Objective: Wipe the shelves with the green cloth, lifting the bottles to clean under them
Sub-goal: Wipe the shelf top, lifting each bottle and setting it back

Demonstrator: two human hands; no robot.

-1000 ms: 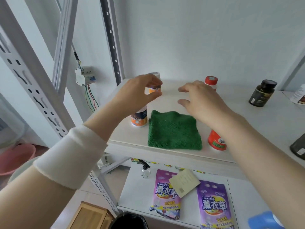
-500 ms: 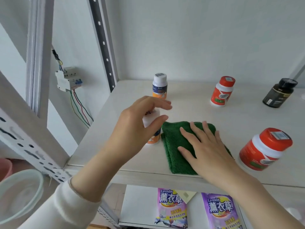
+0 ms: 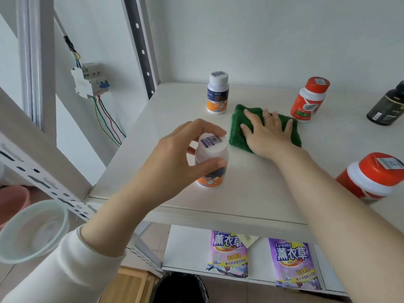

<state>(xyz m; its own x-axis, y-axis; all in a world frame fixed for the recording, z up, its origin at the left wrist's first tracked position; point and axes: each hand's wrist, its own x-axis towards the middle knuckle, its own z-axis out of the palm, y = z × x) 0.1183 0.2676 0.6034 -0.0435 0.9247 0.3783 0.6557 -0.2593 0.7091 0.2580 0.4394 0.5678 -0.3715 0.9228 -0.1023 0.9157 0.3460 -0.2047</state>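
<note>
Your left hand grips the white-capped plastic bottle.
At two o'clock, your right hand presses flat, fingers spread, on the fuzzy folded green cloth.

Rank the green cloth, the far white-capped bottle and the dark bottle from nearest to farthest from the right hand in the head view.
1. green cloth: directly under the right hand, pressed flat.
2. far white-capped bottle: just behind the cloth's left corner.
3. dark bottle: far right edge of the shelf.
</note>
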